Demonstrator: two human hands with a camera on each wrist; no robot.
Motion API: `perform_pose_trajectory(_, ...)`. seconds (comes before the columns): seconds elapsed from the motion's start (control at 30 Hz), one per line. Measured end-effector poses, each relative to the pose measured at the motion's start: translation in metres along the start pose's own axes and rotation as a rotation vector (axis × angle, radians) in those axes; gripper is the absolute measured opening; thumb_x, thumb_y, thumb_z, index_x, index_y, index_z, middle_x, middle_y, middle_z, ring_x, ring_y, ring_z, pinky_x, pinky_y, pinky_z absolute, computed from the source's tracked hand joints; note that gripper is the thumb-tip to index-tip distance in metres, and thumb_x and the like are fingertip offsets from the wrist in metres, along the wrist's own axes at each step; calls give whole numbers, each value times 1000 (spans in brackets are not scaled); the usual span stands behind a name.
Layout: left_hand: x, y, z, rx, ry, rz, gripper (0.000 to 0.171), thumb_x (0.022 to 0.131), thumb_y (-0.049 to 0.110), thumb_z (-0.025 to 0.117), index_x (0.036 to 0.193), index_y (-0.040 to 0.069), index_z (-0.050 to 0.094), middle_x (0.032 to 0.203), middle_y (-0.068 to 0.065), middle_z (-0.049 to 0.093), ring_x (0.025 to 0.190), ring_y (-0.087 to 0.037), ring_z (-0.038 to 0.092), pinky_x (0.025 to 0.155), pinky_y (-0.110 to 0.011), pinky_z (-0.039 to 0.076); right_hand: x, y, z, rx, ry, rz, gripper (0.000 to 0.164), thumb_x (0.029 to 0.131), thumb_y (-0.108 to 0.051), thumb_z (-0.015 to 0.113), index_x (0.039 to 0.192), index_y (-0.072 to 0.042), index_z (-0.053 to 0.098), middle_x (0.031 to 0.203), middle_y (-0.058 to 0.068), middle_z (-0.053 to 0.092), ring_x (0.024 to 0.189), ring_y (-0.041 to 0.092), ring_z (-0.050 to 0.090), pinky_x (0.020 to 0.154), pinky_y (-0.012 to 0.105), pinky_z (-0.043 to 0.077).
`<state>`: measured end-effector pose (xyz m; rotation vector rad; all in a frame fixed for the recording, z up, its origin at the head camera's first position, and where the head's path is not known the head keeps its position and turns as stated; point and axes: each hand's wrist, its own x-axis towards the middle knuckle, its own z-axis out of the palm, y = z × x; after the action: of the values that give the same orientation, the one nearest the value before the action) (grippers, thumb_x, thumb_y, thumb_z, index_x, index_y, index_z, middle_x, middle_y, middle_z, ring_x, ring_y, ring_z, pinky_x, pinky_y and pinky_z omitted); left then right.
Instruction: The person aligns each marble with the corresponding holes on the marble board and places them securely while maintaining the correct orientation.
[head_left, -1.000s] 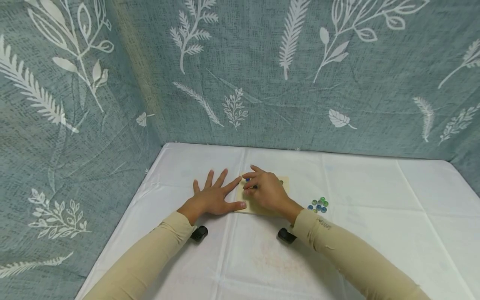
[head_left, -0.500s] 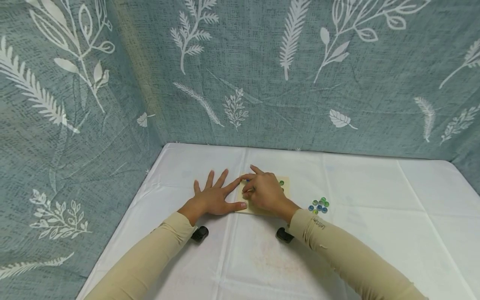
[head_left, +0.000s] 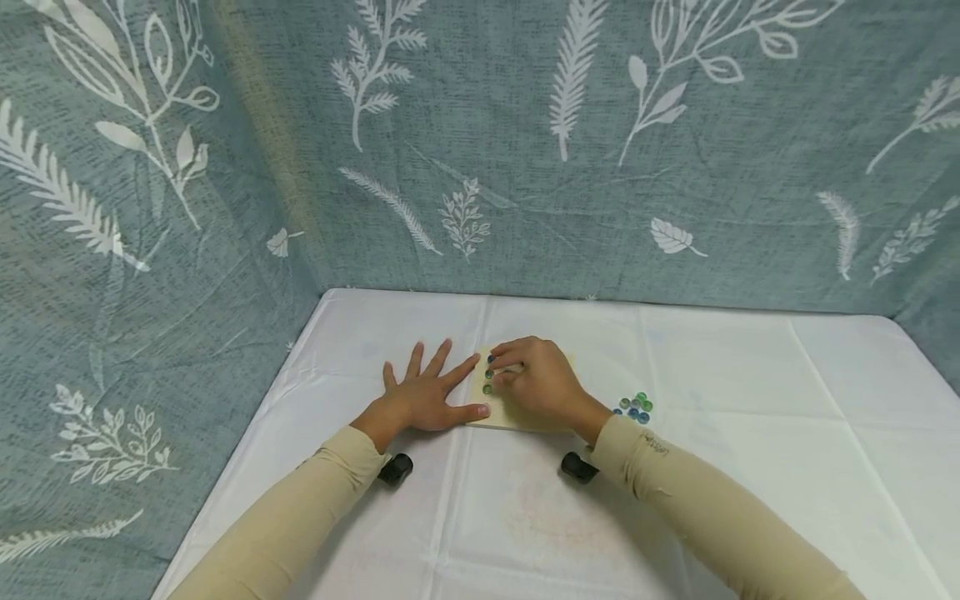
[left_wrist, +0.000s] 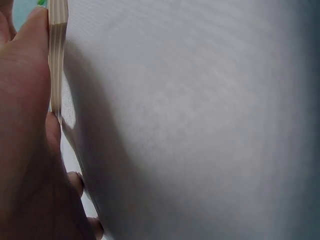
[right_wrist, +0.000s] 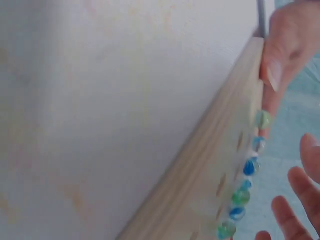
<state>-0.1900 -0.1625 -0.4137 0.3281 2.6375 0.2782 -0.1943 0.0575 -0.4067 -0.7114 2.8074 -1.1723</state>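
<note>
A pale wooden board (head_left: pixel 517 419) with small holes lies on the table, its layered edge visible in the right wrist view. My left hand (head_left: pixel 422 402) has its fingers spread, index fingertip and thumb at the board's left side. A blue marble (head_left: pixel 491 359), a green marble (head_left: pixel 489 374) and another green marble (head_left: pixel 487 389) form a column beside it. My right hand (head_left: pixel 543 379) hovers over the board, covering much of it. In the right wrist view its fingers (right_wrist: pixel 299 187) are bent and apart, with nothing seen between them, beside several marbles (right_wrist: pixel 241 196).
A loose cluster of green, blue and clear marbles (head_left: pixel 635 407) lies on the white tablecloth (head_left: pixel 757 467), right of the board. Black devices (head_left: pixel 395 469) sit under both wrists. A patterned teal cloth (head_left: pixel 525 208) hangs behind and at the left.
My right hand has drawn back slightly to the right from the board's left column, exposing the marbles there. The left hand keeps its place. The head view has shifted a little.
</note>
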Motion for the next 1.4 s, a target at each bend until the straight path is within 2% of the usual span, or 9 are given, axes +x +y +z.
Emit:
perform_pose_trajectory(0.27,4,1,1,-5,10,-11,92,90,85,49,166,47,14,178,-3,-10,162,-44,-17,117,-83,-6,-12,14,-24,152,58,50,18,92,-12,80,109,-8,83,122,8,78,121,29,67,97,48,56)
perform_pose_trajectory(0.4,6,1,2,-2,19,-14,92,90,85,49,166,46,14,178,-3,-9,162,-44,-17,117,-83,-6,-20,24,-38,199,87,45,17,90,-9,81,106,-7,84,118,8,79,116,28,68,92,42,54)
perform_pose_trajectory(0.53,6,1,5,-6,19,-15,92,90,84,50,166,46,14,178,-3,-9,162,-44,-17,117,-83,-6,-30,34,-50,200,94,36,15,89,-7,81,104,-6,84,117,10,79,114,29,68,85,35,50)
perform_pose_trajectory(0.83,7,2,6,1,31,-7,92,91,83,50,167,44,13,178,-4,-9,161,-45,-18,117,-83,-7,-54,58,-78,141,98,64,15,89,-7,81,104,-6,84,116,11,79,113,30,69,82,33,49)
perform_pose_trajectory(1.17,10,1,6,-2,19,-9,96,89,86,49,167,44,11,178,-4,-11,161,-44,-20,117,-83,-8,-84,83,-100,61,94,102,10,89,-7,82,99,-6,85,115,13,79,111,32,67,79,29,46)
perform_pose_trajectory(1.4,10,3,6,7,17,0,93,92,82,49,167,43,11,178,-6,-10,161,-46,-18,116,-84,-7,-102,94,-109,5,71,84,9,84,-2,84,92,-7,86,111,11,79,112,32,66,92,34,52)
